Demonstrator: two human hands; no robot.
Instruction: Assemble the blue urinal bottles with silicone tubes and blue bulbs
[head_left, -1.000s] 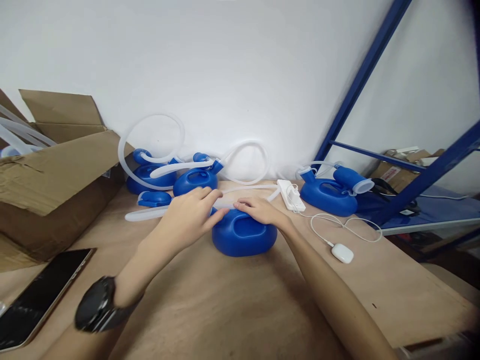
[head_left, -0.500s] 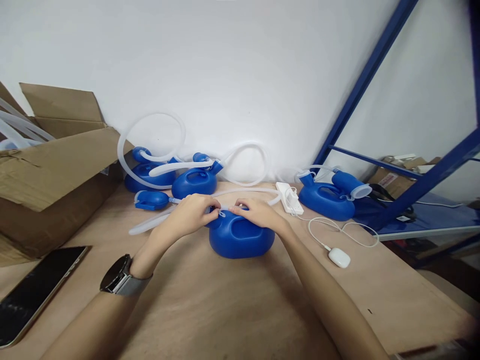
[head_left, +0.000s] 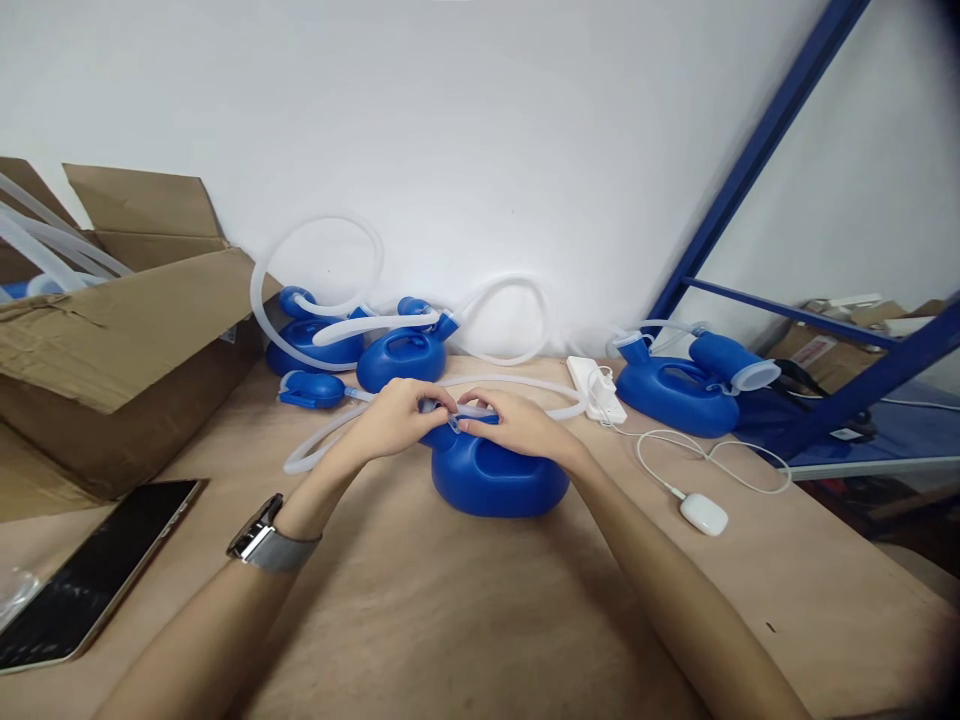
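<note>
A blue plastic urinal bottle (head_left: 499, 485) with a moulded handle stands upright on the table in front of me. My left hand (head_left: 409, 418) is closed around its neck at the upper left, thumb and fingers pressed in. Over the top of the handle comes my right hand (head_left: 514, 425), its thumb and finger pinching by a small clear tab (head_left: 454, 424) at the neck. My fingers partly hide the neck and the tab. Behind my hands, a translucent hose (head_left: 517, 384) runs along the table, and a blue funnel-shaped receiver (head_left: 313, 390) lies at the left.
More blue bottles (head_left: 401, 360) with coiled hoses stand against the wall, and another bottle (head_left: 675, 395) is at the right. A cardboard box (head_left: 142, 320), a phone (head_left: 97, 570), a white power strip (head_left: 596, 390), a white charging case (head_left: 703, 514) and a blue shelf frame (head_left: 757, 160) surround the workspace.
My right thumb and fingers have shifted left along the bottle's top to the clear tab. The whole view has moved slightly rightward; the bottle stays upright.
</note>
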